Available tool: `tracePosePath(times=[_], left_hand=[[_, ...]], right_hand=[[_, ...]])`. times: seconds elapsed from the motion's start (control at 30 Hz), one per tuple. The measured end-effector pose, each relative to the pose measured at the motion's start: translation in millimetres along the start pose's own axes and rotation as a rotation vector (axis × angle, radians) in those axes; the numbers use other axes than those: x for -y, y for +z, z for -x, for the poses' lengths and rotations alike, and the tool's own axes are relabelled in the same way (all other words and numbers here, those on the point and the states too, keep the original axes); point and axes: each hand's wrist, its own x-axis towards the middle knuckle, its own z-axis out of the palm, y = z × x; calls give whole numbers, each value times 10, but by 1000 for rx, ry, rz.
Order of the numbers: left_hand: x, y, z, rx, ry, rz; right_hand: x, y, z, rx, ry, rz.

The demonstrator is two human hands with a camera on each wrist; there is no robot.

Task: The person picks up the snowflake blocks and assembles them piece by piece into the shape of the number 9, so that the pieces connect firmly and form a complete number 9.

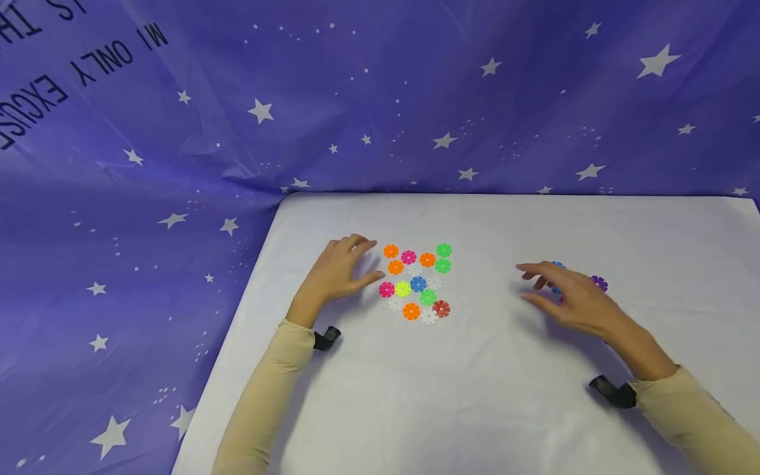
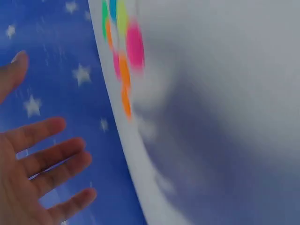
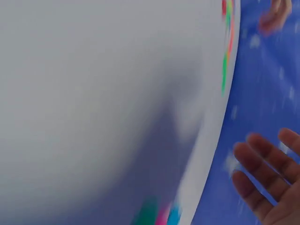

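Observation:
My left hand (image 1: pixel 340 269) hovers at the left side of a group of notched plastic discs, its fingers spread and nothing between them. In that group lie an orange disc (image 1: pixel 411 311), a blue disc (image 1: pixel 418 284), a yellow disc (image 1: pixel 403 289), a red disc (image 1: pixel 441 309) and several pink, green and white ones. On the right, my right hand (image 1: pixel 572 300) is held over a second group, fingers extended and holding nothing. A purple disc (image 1: pixel 598 284) and a blue disc (image 1: pixel 557 265) show past it; the hand hides part of that group. Both wrist views show bare, spread fingers (image 2: pixel 51 164).
A white cloth covers the table (image 1: pixel 475 396). Behind it and to the left hangs a purple-blue curtain (image 1: pixel 380 99) with white stars and dark lettering. A black wrist mount (image 1: pixel 328 338) sticks out from the left sleeve, another black mount (image 1: pixel 614 392) from the right sleeve.

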Motion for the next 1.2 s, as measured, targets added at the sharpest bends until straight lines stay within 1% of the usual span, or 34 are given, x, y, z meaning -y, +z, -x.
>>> tracePosePath(times=[0.1,0.17,0.23,0.3,0.4,0.47,0.57,0.73,0.83,0.93,1.03,1.2], left_hand=[[-217,117,-27,60,78,144],[-325,208,-44,103,118,262],[-411,305,-59,130,150,373],[-465,408,-81,135,192,461],[-520,545,-96,123,243,520],[-537,621,-108,113,270,537],[-550,713,-122,110,277,542],[-561,806,-136,109,290,504],[-576,818,-137,99,303,478],[-588,824,-138,95,300,454],[-611,816,-139,104,293,422],[-688,766,-148,130,301,382]], right_hand=[[242,276,-184,86,-49,-94],[350,437,-299,157,-53,-137],[430,573,-400,237,-33,-167],[468,684,-479,300,-20,-187],[486,811,-545,348,-5,-196],[473,868,-557,345,-8,-192],[460,931,-562,321,-22,-182],[458,1000,-557,291,-37,-141],[474,1021,-551,276,-33,-109],[483,1034,-556,267,-36,-87],[489,1047,-561,266,-38,-65],[512,1063,-571,258,-33,-51]])
